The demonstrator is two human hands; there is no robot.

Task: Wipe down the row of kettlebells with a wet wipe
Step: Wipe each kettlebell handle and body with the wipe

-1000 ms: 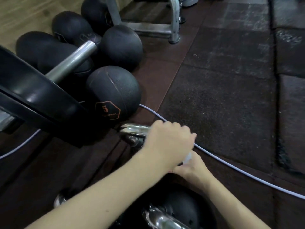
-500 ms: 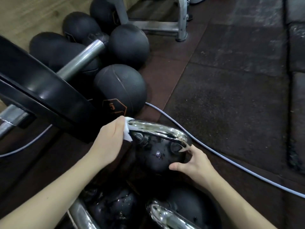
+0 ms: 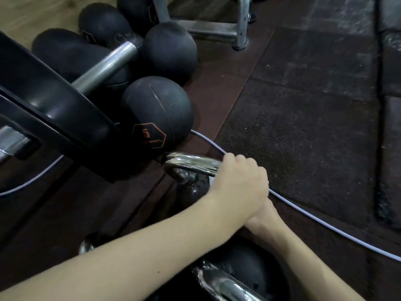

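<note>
Head view. The left hand (image 3: pixel 238 181) is curled over the right end of the chrome handle (image 3: pixel 191 162) of the far kettlebell (image 3: pixel 195 187). A sliver of white shows at the hand's edges, probably the wet wipe, though most of it is hidden under the fingers. The right hand (image 3: pixel 262 218) lies mostly beneath the left wrist; whether its fingers are spread, pressing or gripping the bell cannot be told. A nearer kettlebell (image 3: pixel 245 270) sits at the bottom edge, its handle (image 3: pixel 219 283) just under the left forearm. A medicine ball (image 3: pixel 156 114) marked 5 stands just beside the far bell, with a weight plate (image 3: pixel 54 109) and bar to the left. A pale cable (image 3: pixel 325 227) runs across the rubber floor (image 3: pixel 303 137), passing close behind the hands.

Risks, as judged:
- The handle looks wet and glossy, so a slip of the left hand could knock the knuckles on the plate or ball.
- The crossed arms hide the right hand, so the bell may be poorly steadied and rock.
- The cable could snag if the bell shifts.
- The lower body of the bell may go unwiped.
</note>
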